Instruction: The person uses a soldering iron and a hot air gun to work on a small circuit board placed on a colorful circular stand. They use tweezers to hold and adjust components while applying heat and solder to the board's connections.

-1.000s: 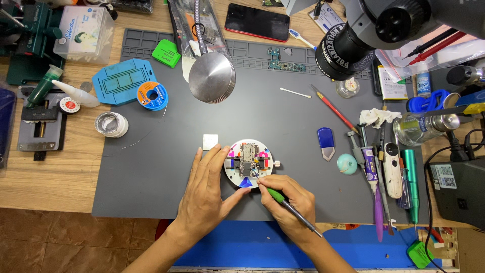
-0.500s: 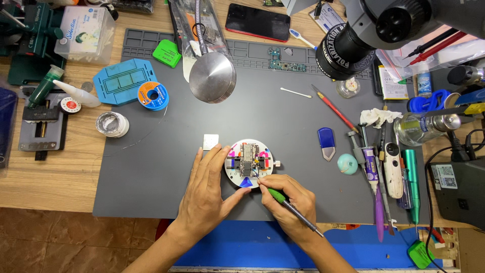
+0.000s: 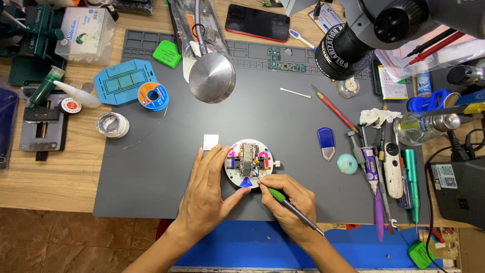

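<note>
Here, a small circuit board (image 3: 248, 157) sits clamped in a round white fixture (image 3: 247, 164) mid-mat. The right hand (image 3: 285, 205) grips a green-handled tool (image 3: 288, 205), tip at the board: probing seems underway, demanding fine control. The left hand (image 3: 207, 192), fingers spread, steadies the fixture. The grey mat (image 3: 151, 187) gives room left; tools crowd right.

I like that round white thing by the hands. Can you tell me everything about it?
The round white holder is a flat disc lying on the grey mat. Black clamps with pink and purple knobs grip a small circuit board at its middle. The left hand rests against its left edge. The right hand touches a green-handled tool to its lower part.
</note>
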